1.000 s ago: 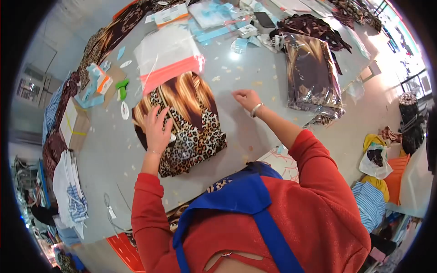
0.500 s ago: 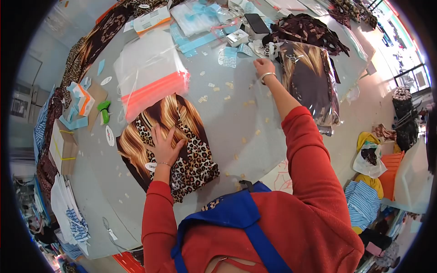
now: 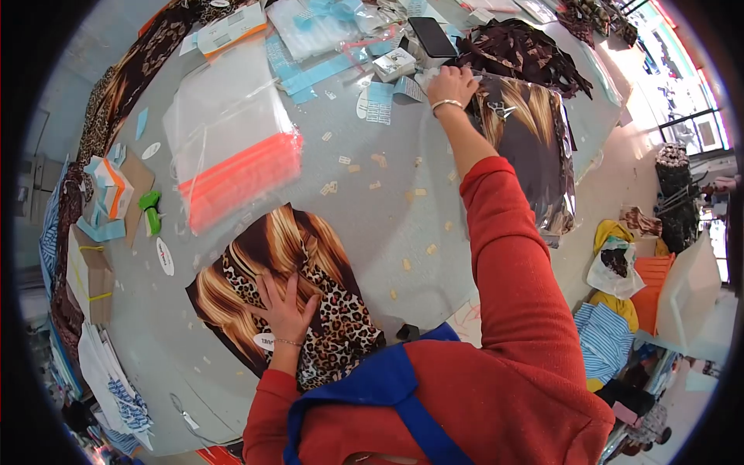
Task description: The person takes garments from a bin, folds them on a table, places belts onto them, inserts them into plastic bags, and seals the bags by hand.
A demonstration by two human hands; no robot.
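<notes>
My left hand [image 3: 285, 314] lies flat with its fingers spread on a folded garment [image 3: 337, 298] in brown, gold and leopard print. A white oval tag [image 3: 264, 341] shows beside the wrist. Farther up the table, my right hand [image 3: 452, 87] has its fingers curled down over a small pile of white tags [image 3: 425, 77]. What those fingers hold, if anything, is hidden. Just right of that hand is a folded dark garment in a clear bag [image 3: 521, 147].
Clear bags with orange-red edges [image 3: 232, 124] lie at upper left. A phone [image 3: 432, 37], a small white box [image 3: 394, 64] and blue printed labels [image 3: 380, 101] are near the right hand. A green tool [image 3: 150, 212] lies left. Dark printed fabric [image 3: 527, 58] is heaped at the back.
My right hand has moved forward onto the white tags beside the bagged garment. The left hand stays flat on the folded garment, and the camera view has shifted.
</notes>
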